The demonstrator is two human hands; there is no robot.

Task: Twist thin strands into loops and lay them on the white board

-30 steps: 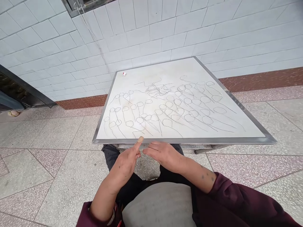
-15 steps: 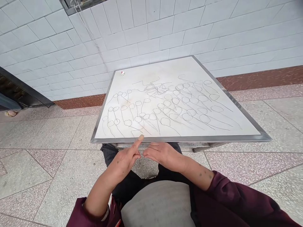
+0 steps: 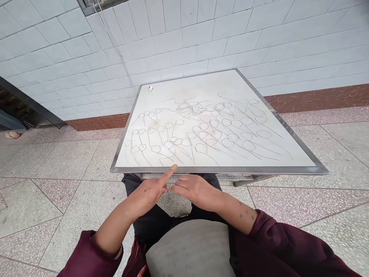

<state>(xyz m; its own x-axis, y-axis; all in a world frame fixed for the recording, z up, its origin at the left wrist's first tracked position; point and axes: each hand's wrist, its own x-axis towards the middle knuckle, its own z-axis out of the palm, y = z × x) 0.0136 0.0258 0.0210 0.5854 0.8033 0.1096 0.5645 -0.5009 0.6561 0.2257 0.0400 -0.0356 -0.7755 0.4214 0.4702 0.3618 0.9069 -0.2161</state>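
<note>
My left hand is just in front of the table's near edge. Its index finger is stretched out, the tip at the metal rim, while the other fingers curl under. Facing it, my right hand has its fingers bent and pressed together, pointing left. The fingertips nearly meet, and whatever lies between them is hidden or too thin to see. Beyond them, the white table carries many thin dark looped lines with long tails. I cannot tell whether they are loose strands or drawn marks.
A small white and red object sits in the table's far left corner. A metal rim borders the top. Behind is a tiled wall with hanging cables. A dark opening is at the left, above a speckled floor.
My left hand has shifted slightly right and its forearm leans lower to the left. My right hand has edged left, so the hands are a little closer. The looped lines look unchanged.
</note>
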